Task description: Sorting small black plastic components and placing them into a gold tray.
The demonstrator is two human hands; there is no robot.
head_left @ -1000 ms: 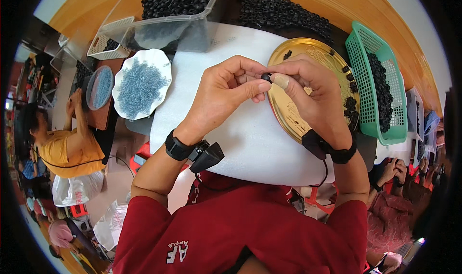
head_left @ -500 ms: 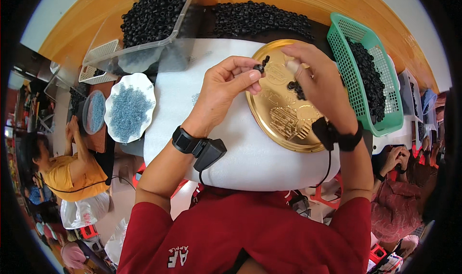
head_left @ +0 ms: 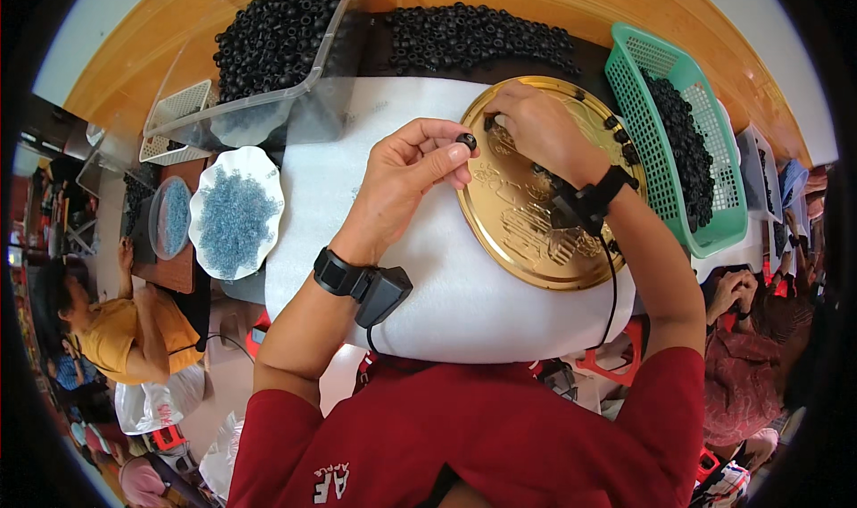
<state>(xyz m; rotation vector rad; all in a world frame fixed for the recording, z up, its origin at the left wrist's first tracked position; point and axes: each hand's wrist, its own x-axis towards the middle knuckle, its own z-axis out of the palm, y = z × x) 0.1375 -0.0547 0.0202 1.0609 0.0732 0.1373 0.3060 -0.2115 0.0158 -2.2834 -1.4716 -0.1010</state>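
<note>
While my left hand [head_left: 412, 169] kept a black ring [head_left: 466, 140] pinched at the gold tray [head_left: 500, 231]'s ten o'clock edge, my right hand [head_left: 540, 129] had shifted toward eleven, fingertips at a small black piece [head_left: 489, 122], closure indiscernible, leaving the ring one-handed.

Dark red shirt [head_left: 500, 410], short sleeves [head_left: 275, 428]; black wedge [head_left: 443, 481] at neckline; white lettering [head_left: 331, 485] on chest at wedge's 9 o'clock. Left wrist [head_left: 359, 248]: black strap [head_left: 333, 273]; angular black module [head_left: 386, 297] at strap's 4 o'clock; thin black cable [head_left: 370, 337] exits at 7 o'clock. Right wrist [head_left: 593, 165], from where I stand: second black strap [head_left: 616, 185]; second module [head_left: 571, 206], dark, at 8 o'clock; second cable [head_left: 613, 289], black, runs toward 6 o'clock.
</note>
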